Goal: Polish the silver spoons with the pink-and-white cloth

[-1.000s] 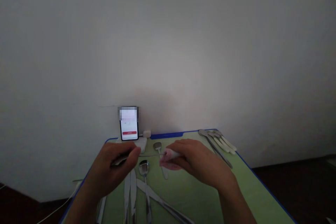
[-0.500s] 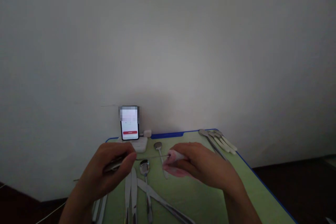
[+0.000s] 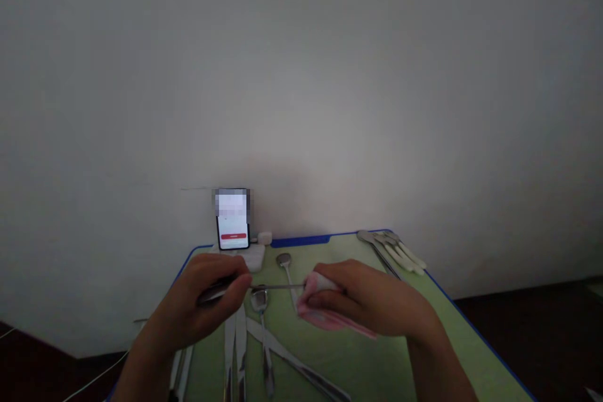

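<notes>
My left hand [image 3: 200, 311] is closed around one end of a slim piece of metal cutlery [image 3: 279, 287], held level above the table. A pink and white cloth [image 3: 327, 319] is gripped in my right hand [image 3: 381, 301] and wrapped around the cutlery's other end. That end is hidden, so its kind cannot be told. Just below the hands lie a spoon [image 3: 266, 352] and several table knives [image 3: 241, 352], one slanting to the right under the spoon. Another spoon [image 3: 284, 260] rests farther back, partly behind the cloth.
A lit phone [image 3: 232, 226] stands upright on a white block [image 3: 255, 259] against the wall, beside a small white case [image 3: 264, 239]. Cutlery with pale handles [image 3: 402, 259] lies at the back right. Silver handles [image 3: 183, 367] show at left. The green table [image 3: 372, 367] has a blue edge.
My left hand has shifted slightly right along with the cutlery. My right hand and the cloth have moved a little right, and the cloth's loose end hangs farther out.
</notes>
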A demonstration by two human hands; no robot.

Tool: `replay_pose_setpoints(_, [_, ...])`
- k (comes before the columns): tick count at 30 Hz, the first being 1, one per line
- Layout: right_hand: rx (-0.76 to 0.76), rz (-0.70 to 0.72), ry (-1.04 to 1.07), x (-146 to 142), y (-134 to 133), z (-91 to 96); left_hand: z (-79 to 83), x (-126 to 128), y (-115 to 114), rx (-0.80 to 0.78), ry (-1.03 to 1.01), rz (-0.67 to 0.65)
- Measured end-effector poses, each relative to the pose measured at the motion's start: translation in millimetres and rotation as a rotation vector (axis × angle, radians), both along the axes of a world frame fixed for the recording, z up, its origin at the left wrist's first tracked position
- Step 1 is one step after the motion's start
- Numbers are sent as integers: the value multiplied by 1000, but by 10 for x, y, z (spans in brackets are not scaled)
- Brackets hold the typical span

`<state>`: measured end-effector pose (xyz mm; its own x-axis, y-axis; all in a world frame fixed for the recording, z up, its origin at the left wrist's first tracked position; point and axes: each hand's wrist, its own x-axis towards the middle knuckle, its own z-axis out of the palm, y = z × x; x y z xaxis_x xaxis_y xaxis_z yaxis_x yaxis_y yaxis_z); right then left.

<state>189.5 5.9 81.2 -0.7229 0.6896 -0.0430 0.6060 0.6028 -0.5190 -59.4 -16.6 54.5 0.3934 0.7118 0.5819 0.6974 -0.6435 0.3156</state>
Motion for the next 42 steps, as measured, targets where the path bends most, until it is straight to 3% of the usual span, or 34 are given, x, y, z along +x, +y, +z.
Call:
replay_pose_setpoints(5, [125, -98, -54, -223, -84, -85, -74, 239, 15, -61, 49, 45])
replay_pose_setpoints(9, [191, -24, -124, -425, -127, -154, -103, 319, 34, -206, 153, -23])
replay_pose_setpoints(16, [140, -44, 70, -34, 60, -75, -54, -95, 32, -149, -11, 50])
replay_pose_setpoints(19, [165, -125, 60, 64, 78, -79, -57, -45, 10, -126, -113, 99])
replay_pose_setpoints(22, [204, -266, 0, 46, 51, -104, -48, 109, -13, -105, -201, 152])
replay_pose_setpoints(25, [232, -316, -28, -6, 19, -105, -26, 188, -15, -150, -218, 177])
replay_pose_setpoints(28, [206, -264, -40, -105, -25, -83, -24, 212, -2, -214, -193, 169])
replay_pose_setpoints(34, [62, -17, -44, -343, -100, -93, -89, 428, 16, -290, 47, 55])
replay_pose_setpoints(37, [67, -26, 11, -249, -42, -102, -72, 404, 28, -328, -6, 48])
replay_pose_setpoints(42, [39, -30, 105, 96, 90, -35, -8, 106, 42, -335, -201, 144])
